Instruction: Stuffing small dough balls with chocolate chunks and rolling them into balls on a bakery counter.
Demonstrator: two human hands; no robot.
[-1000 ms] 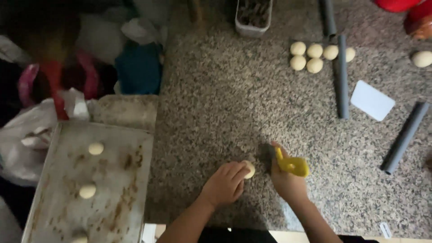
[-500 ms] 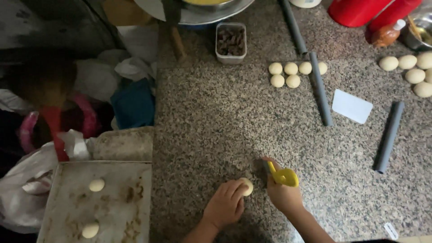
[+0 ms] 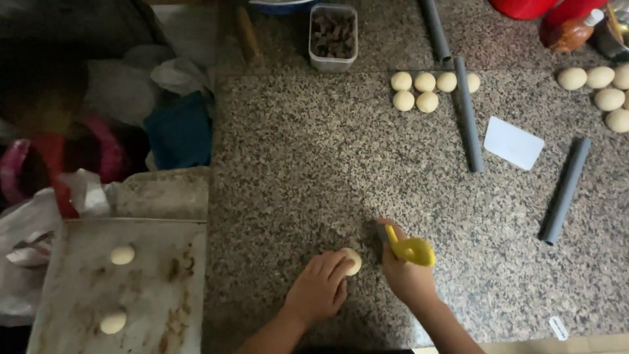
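A: Hands status?
B: Left hand is cupped over a dough ball on the counter, fingers curled on it. Right hand is closed around a yellow tool.
A: Ball location?
B: Between both hands, just left of the tool. Tray is seen well left.

The left hand hides most of the dough ball
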